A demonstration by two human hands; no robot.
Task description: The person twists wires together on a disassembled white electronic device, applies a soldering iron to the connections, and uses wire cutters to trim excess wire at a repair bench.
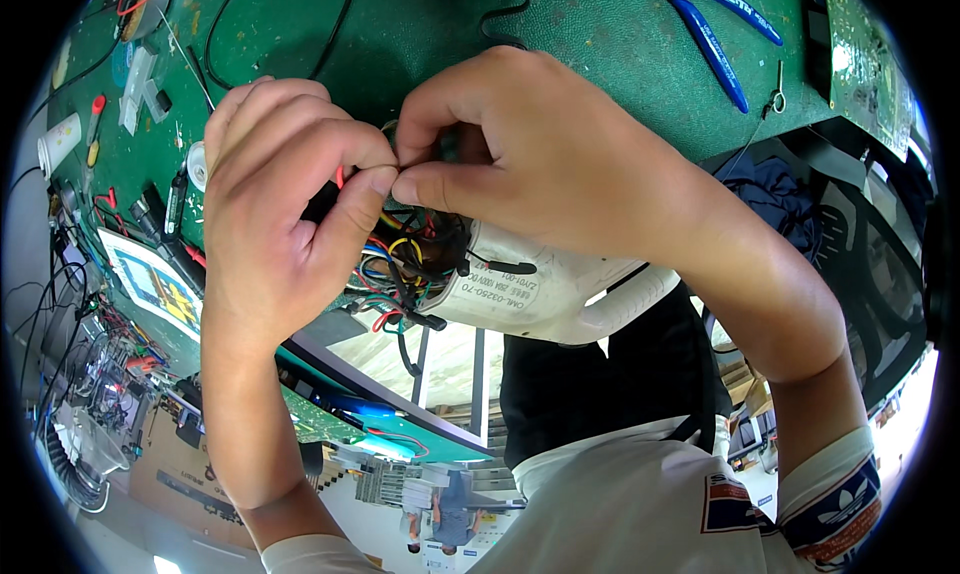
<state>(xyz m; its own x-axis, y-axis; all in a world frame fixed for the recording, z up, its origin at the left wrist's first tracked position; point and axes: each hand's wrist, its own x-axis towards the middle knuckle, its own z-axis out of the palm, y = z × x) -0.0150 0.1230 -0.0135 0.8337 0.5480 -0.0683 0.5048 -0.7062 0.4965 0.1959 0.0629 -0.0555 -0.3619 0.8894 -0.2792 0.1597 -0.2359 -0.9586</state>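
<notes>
Both my hands meet above an off-white moulded housing (560, 299) with dark printing on its side. Out of its left end spills a bundle of wires (405, 249) in red, yellow, blue, green and black, some with black sleeves. My left hand (285, 189) pinches with thumb and forefinger just over the bundle, a bit of red showing behind its fingers. Against it, fingertip to fingertip, my right hand (530, 149) is also closed in a pinch. Whatever lies between the fingertips is too small and covered to name. A black-sleeved lead (512, 268) rests across the housing.
Blue-handled pliers (710, 54) lie on the green mat (600, 24) at the far right, near a circuit board (870, 64). Leftward are a wire spool (148, 9), a screwdriver (96, 129), a white cup (60, 144) and tangled cables. A dark chair (870, 264) stands at right.
</notes>
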